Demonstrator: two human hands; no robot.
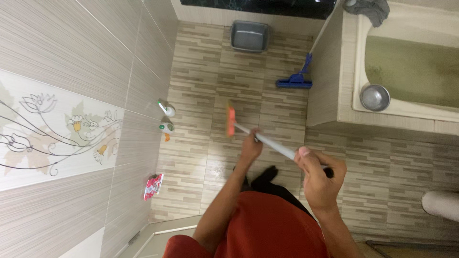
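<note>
Both hands are gripping a long grey-handled brush [267,142] at frame centre: the left hand [250,147] is wrapping its fingers around the mid shaft, and the right hand [318,174] is closing its fingers around the upper end, thumb lying along the pole. The orange brush head [231,121], blurred so probably moving, is sitting on the tiled floor [210,157] just left of centre. Two bottles [167,118] and a red packet [153,186] are lying by the left wall, a blue mop [295,81] is leaning beside the bathtub [411,67] at upper right, and a grey bin [249,36] is standing at top centre.
</note>
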